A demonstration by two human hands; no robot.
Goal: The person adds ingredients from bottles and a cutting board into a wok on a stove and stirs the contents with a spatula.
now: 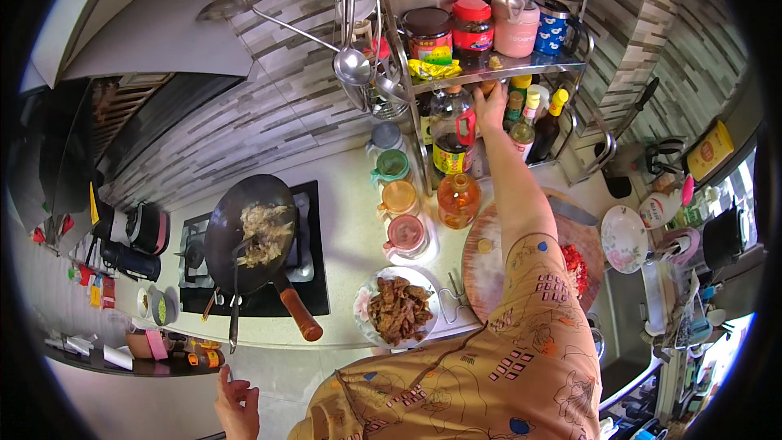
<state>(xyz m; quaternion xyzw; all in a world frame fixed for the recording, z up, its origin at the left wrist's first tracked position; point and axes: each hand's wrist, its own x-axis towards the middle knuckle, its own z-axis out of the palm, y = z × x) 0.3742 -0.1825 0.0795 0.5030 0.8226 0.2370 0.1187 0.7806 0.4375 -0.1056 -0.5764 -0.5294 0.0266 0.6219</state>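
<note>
My right hand [490, 107] reaches into the lower tier of a metal shelf rack, its fingers at the brown cap [487, 86] of a container. The hand hides most of that container, and whether the grip is closed is unclear. To its left stands a large jug of dark sauce [449, 134] with a red handle; to its right are a pale glass bottle [522, 131] and a dark bottle [545, 131] with a yellow cap. My left hand [235, 406] hangs empty at the bottom, fingers apart, below the handle of a metal spatula [234, 311].
A black wok [223, 232] with food sits on the gas stove. Cooked meat fills a plate [366, 293] near the counter edge. Lidded jars [406, 232] and an oil bottle [458, 201] stand beside a round chopping board [482, 275], which bears a knife [573, 212] and chopped red peppers [574, 269].
</note>
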